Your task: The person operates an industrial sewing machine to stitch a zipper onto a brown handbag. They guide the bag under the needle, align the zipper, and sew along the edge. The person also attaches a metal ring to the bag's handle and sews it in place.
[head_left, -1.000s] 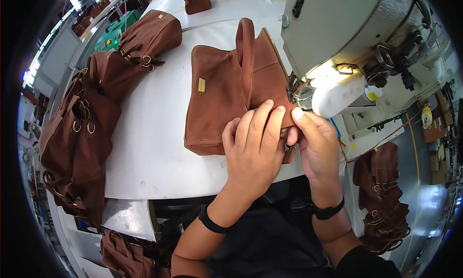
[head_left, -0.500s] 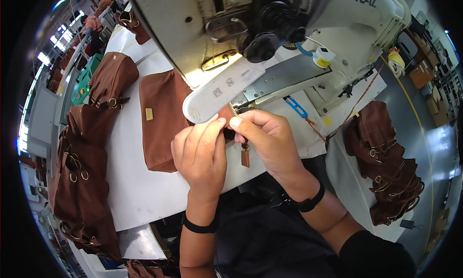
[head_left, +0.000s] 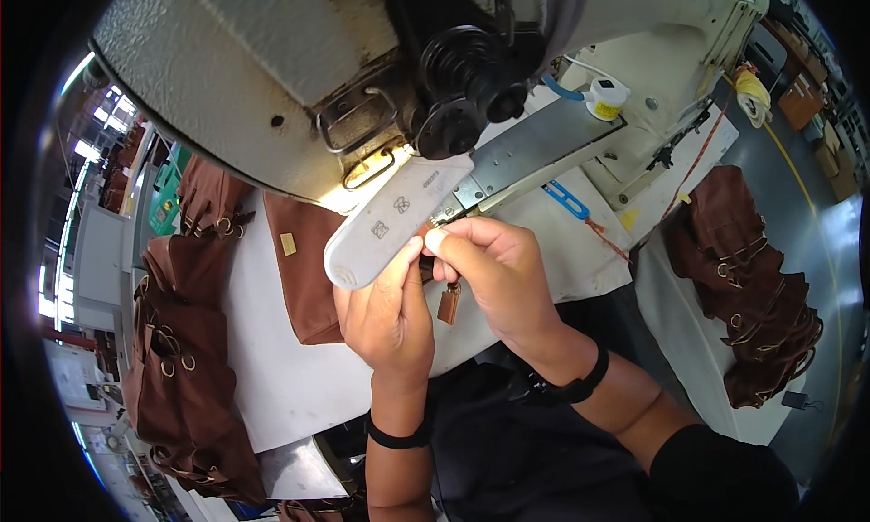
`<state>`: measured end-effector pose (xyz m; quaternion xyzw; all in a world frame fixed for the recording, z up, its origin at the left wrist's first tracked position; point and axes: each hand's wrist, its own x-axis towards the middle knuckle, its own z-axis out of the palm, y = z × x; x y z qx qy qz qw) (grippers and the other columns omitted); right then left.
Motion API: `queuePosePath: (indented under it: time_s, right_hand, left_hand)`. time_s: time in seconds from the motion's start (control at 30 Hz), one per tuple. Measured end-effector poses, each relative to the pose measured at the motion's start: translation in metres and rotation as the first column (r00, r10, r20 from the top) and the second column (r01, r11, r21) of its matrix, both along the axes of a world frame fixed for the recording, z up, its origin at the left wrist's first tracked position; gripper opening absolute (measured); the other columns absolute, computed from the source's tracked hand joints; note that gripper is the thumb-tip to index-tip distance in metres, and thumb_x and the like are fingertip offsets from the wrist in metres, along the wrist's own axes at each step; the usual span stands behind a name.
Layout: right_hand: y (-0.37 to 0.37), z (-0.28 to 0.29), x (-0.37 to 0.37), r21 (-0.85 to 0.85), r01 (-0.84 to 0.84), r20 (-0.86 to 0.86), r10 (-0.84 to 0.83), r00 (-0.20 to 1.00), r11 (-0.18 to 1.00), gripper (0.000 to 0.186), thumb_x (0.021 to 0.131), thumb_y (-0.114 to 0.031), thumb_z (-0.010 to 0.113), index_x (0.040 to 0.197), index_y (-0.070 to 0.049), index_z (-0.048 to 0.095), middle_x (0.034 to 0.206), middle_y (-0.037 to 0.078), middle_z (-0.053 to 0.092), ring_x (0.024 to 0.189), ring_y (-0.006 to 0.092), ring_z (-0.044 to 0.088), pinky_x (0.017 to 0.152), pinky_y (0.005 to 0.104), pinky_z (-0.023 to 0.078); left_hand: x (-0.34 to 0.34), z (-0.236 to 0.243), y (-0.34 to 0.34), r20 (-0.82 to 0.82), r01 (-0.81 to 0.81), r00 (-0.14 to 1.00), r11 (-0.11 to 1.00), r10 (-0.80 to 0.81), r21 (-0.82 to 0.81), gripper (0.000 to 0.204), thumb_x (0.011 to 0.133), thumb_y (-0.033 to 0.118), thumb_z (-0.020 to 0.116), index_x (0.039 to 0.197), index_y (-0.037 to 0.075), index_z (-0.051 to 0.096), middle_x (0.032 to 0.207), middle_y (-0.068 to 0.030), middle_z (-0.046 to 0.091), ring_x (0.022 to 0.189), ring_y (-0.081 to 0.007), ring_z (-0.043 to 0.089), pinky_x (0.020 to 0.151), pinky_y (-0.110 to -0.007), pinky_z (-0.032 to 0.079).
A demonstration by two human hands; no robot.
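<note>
Under the sewing machine (head_left: pixel 217 78) head lies a brown bag (head_left: pixel 304 282) with a small gold-coloured label. My left hand (head_left: pixel 390 318) is closed, its fingertips pinching a brown edge of the bag close to the needle area. Right beside it, my right hand (head_left: pixel 498 282) pinches the same edge between thumb and bent forefinger. A brown leather tag (head_left: pixel 449 304) dangles below the fingers of my right hand. The white rounded cover (head_left: pixel 394 221) reaches over the work and hides the stitching point. Most of the pinched edge is hidden by my fingertips.
Brown bags with gold-coloured rings (head_left: pixel 186 341) are heaped along the left. More brown bags (head_left: pixel 739 295) hang over a white surface at the right. On the white table (head_left: pixel 281 395) side near the machine arm lies a blue slotted tool (head_left: pixel 566 199) tied to a red cord.
The view has shifted nearer the machine, whose head looms larger. Both hands keep their pinch near the needle area; the zipper teeth seen earlier are now mostly covered.
</note>
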<state>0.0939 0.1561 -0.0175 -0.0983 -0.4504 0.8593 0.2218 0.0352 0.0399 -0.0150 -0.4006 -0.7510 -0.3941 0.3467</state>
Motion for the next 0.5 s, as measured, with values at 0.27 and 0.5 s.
queuePosePath:
  time_s: [0.27,0.5]
  right_hand:
    - [-0.002,0.013,-0.001,0.098,0.025,0.095,-0.035,0.995,0.995,0.021,0.103,-0.010,0.064,0.094,0.006,0.074,0.078,0.005,0.068,0.071,0.0087,0.062,0.066,0.0251,0.050]
    - [0.019,0.026,0.006,0.532,-0.019,0.188,-0.096,0.977,0.846,0.031,0.104,-0.016,0.063,0.079,0.002,0.068,0.067,0.009,0.067,0.055,0.0144,0.061,0.052,0.0306,0.048]
  left_hand:
    - [-0.007,0.000,0.001,0.020,-0.041,0.999,0.999,0.041,-0.002,0.019,0.089,-0.007,0.075,0.105,0.001,0.078,0.107,-0.0115,0.080,0.095,-0.0252,0.071,0.088,-0.034,0.055]
    - [-0.013,0.000,0.002,0.041,-0.040,0.998,0.999,0.039,0.015,0.018,0.089,-0.008,0.074,0.105,0.000,0.078,0.107,-0.0115,0.080,0.095,-0.0248,0.071,0.088,-0.035,0.055]
